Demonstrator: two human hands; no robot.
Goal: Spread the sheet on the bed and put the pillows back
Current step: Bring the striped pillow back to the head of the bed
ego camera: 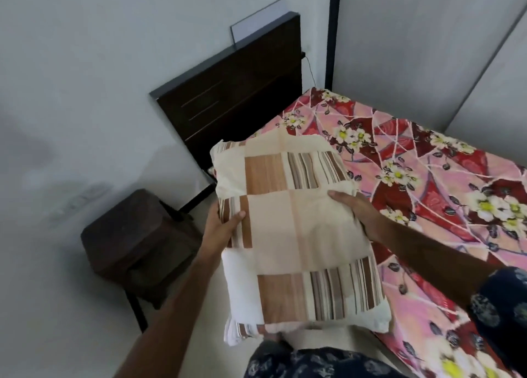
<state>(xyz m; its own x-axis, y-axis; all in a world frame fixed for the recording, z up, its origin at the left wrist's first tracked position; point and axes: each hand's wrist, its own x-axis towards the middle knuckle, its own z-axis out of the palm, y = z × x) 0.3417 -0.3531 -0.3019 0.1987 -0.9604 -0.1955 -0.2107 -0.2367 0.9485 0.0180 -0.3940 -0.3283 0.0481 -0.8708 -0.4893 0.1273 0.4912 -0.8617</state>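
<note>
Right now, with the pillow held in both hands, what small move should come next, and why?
Probably carry the pillow forward and lower it near the headboard: the floral sheet already looks spread, and both the left hand and right hand grip it.

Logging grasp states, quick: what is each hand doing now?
Left hand: grips the pillow at its left edge.
Right hand: grips the pillow's right edge.

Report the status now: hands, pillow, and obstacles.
Left hand and right hand grip pillow by its sides. Floral sheet spread on bed. Nothing in the way.
</note>
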